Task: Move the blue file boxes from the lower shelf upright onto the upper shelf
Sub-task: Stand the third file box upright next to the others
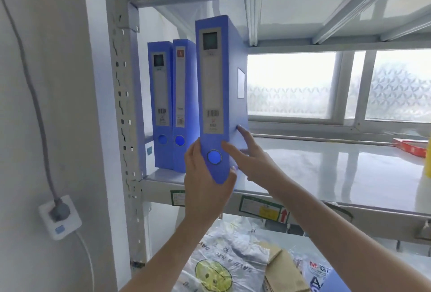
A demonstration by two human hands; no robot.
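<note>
I hold a blue file box [218, 77] upright at the front edge of the upper shelf [326, 175], spine facing me. My left hand [205, 189] grips its bottom corner from below and the left. My right hand [249, 156] rests flat against its right side, fingers spread. Two more blue file boxes [161, 105] [184, 105] stand upright at the shelf's far left, just left of the held box. Whether the held box's base rests on the shelf is hidden by my hands.
The grey metal rack post [121, 105] rises at the left. A red box [410, 148] lies at the upper shelf's far right. On the lower shelf lie plastic bags [224, 263] and cardboard [282, 268]. A wall socket with plug [59, 216] is on the left.
</note>
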